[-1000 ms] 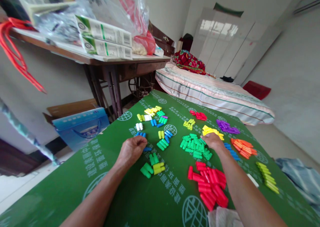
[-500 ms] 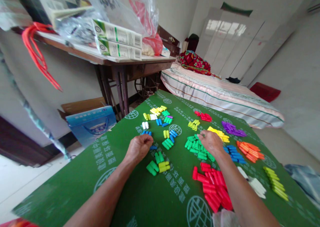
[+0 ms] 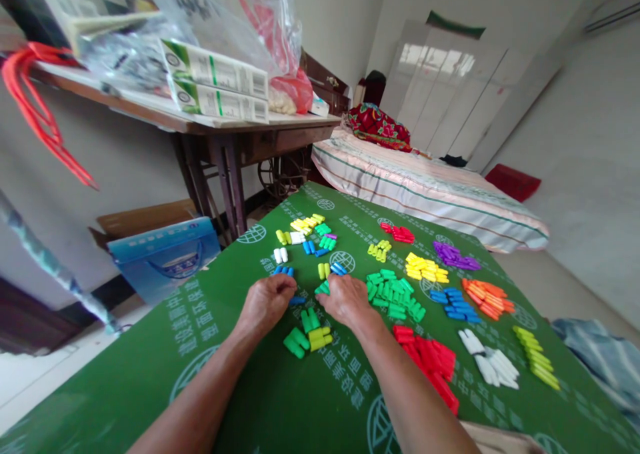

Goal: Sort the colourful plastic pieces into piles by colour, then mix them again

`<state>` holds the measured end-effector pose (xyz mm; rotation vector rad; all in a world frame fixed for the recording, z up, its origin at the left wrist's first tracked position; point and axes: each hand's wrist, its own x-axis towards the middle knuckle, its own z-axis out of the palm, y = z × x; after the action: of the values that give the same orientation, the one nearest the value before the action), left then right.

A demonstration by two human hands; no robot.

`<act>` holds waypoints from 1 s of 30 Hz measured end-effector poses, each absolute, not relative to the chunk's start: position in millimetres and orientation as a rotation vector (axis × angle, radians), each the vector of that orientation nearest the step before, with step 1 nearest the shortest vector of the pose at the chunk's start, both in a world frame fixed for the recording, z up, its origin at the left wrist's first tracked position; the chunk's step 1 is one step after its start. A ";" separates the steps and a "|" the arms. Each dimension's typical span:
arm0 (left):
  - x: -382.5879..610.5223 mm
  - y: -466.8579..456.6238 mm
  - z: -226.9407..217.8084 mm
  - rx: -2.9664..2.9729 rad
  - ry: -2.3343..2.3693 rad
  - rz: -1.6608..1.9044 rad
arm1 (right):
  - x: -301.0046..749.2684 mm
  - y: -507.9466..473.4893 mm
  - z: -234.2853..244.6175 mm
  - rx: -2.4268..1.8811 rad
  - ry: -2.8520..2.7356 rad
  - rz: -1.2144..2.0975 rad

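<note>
Small plastic tubes, shaped like pen caps, lie sorted by colour on a green board. My left hand [image 3: 266,302] is closed in a pinch beside blue caps [image 3: 284,271]; what its fingers hold, if anything, is hidden. My right hand [image 3: 346,299] is over the small green caps [image 3: 323,288] left of the main pile, fingers pressed together and their contents hidden. Lime caps [image 3: 324,271] sit just beyond it. Nearer me lie a green pair [image 3: 297,342] and lime caps [image 3: 320,338]. The large green pile [image 3: 395,294] is right of my right hand.
Red caps [image 3: 435,357] lie beside my right forearm. Yellow [image 3: 425,267], purple [image 3: 455,255], orange [image 3: 487,298], blue [image 3: 455,304] and white groups [image 3: 493,364] spread rightward on the board [image 3: 240,387]. A cluttered table [image 3: 215,124] stands at left, a bed [image 3: 425,181] behind.
My right hand has moved left, from the large green pile to the small green caps near my left hand. My left hand stays by the blue caps. The view has shifted slightly.
</note>
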<state>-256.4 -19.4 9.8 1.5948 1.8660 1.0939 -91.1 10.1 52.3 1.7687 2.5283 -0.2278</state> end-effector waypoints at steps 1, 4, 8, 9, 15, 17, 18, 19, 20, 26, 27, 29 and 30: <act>-256.3 -19.5 9.8 1.596 1.867 1.089 | -90.6 9.7 52.6 1.767 2.524 -0.230; -255.9 -20.0 10.6 1.607 1.868 1.078 | -89.2 9.3 53.8 1.758 2.512 -0.236; -256.0 -20.5 11.4 1.612 1.871 1.081 | -89.4 10.3 55.1 1.744 2.498 -0.235; -256.0 -20.4 11.1 1.613 1.868 1.081 | -89.2 10.5 55.6 1.738 2.496 -0.232; -256.1 -20.0 6.9 1.595 1.842 1.084 | -69.8 18.1 68.3 1.725 2.470 -0.191; -256.3 -20.4 6.3 1.591 1.840 1.078 | -55.2 26.2 74.5 1.764 2.427 -0.155; -256.5 -20.6 6.2 1.591 1.842 1.072 | -47.4 31.2 77.0 1.788 2.398 -0.136; -256.6 -20.8 6.2 1.594 1.845 1.065 | -39.6 36.4 78.9 1.812 2.366 -0.116; -256.7 -20.9 6.2 1.598 1.846 1.060 | -32.3 41.7 79.9 1.834 2.333 -0.099; -256.9 -20.7 5.7 1.619 1.844 1.070 | -6.9 61.1 73.2 1.912 2.191 -0.069; -256.7 -20.7 5.8 1.620 1.845 1.071 | -6.0 60.9 72.0 1.917 2.183 -0.068; -256.3 -20.9 6.5 1.622 1.846 1.070 | -6.6 57.2 71.2 1.926 2.184 -0.062; -255.9 -21.0 7.0 1.621 1.848 1.066 | -8.2 53.5 71.7 1.928 2.195 -0.056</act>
<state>-255.9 -21.0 7.0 1.6208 1.8479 1.0663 -8.2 53.5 71.7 1.9276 2.1954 -0.0563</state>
